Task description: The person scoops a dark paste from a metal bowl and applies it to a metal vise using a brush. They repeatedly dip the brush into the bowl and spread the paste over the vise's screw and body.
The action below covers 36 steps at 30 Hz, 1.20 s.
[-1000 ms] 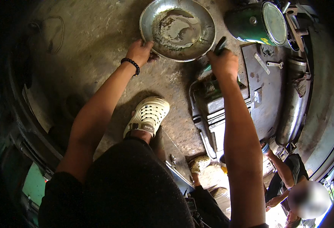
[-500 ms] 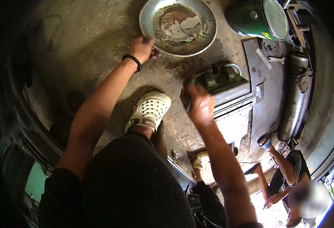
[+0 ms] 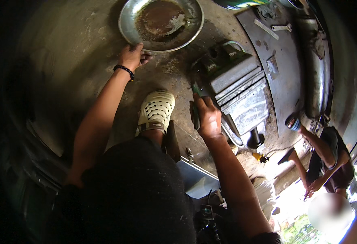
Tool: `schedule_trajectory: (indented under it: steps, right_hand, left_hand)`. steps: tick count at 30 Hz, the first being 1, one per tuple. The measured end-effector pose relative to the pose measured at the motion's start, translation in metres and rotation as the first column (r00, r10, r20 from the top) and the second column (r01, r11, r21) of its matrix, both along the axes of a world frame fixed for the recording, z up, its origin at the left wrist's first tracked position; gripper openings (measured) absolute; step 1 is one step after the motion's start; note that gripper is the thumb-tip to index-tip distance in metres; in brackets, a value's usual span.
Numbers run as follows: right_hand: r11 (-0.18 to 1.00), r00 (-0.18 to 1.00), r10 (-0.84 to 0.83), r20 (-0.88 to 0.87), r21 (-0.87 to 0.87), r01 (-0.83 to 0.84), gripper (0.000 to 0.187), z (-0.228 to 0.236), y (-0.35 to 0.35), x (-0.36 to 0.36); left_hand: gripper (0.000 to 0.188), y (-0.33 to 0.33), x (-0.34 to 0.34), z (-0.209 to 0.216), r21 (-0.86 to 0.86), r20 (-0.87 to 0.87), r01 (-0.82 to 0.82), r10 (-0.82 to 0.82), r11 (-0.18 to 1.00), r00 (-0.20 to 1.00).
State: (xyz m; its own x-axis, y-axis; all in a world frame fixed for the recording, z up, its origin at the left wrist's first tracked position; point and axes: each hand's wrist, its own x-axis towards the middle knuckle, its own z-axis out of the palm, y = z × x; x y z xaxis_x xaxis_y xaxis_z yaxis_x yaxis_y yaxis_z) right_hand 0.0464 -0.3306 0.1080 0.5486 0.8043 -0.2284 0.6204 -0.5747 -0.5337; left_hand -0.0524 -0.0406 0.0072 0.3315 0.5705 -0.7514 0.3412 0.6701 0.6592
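At the rim of a round metal basin (image 3: 195, 34), my left hand (image 3: 133, 57) is closed on the near edge, thumb on top. Brownish, wet residue lies in the bottom of the basin. My right hand (image 3: 207, 116) is closed around a dark, narrow tool (image 3: 195, 113), whose kind I cannot make out. It is beside the left side of a heavy grey metal vise-like block (image 3: 237, 77), which has dark, oily recesses and a curved metal handle at its far end. Whether the tool touches the block is not clear.
A wrench (image 3: 281, 28) and a flat metal strip (image 3: 266, 29) lie on a metal sheet (image 3: 286, 87) at right. Beyond them is a long metal cylinder (image 3: 314, 77). My cream clog (image 3: 158, 107) stands between my arms. Another person (image 3: 329, 162) is low at the right.
The view has shifted, and the green bucket is mostly cut off at the top. The basin and my left hand are farther left. My right hand, blurred before, is now sharper and slightly nearer me.
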Motion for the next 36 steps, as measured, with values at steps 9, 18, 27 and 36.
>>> schedule_trajectory:
  steps: [9,18,27,36]
  right_hand:
    - [0.997,0.997,-0.082,-0.015,-0.013,0.081,0.033,0.016,-0.055,-0.009]
    - [0.978,0.990,-0.134,0.046,-0.152,0.140,0.022,0.008,-0.081,-0.022]
    - [0.976,0.990,0.126,0.062,-0.188,-0.112,0.031,-0.002,-0.051,-0.019]
    - [0.926,0.995,0.099,0.000,-0.367,-0.092,0.027,0.006,-0.087,-0.033]
  left_hand:
    - [0.021,-0.007,0.003,-0.017,-0.033,0.007,0.026,-0.026,0.999,1.000]
    - [0.022,-0.019,0.008,-0.013,-0.110,-0.003,0.009,-0.010,0.994,1.000]
    - [0.067,-0.025,0.004,0.022,-0.148,-0.112,0.175,-0.193,0.973,0.975]
    - [0.073,-0.011,-0.046,0.176,0.175,-0.230,0.630,-0.590,0.757,0.774]
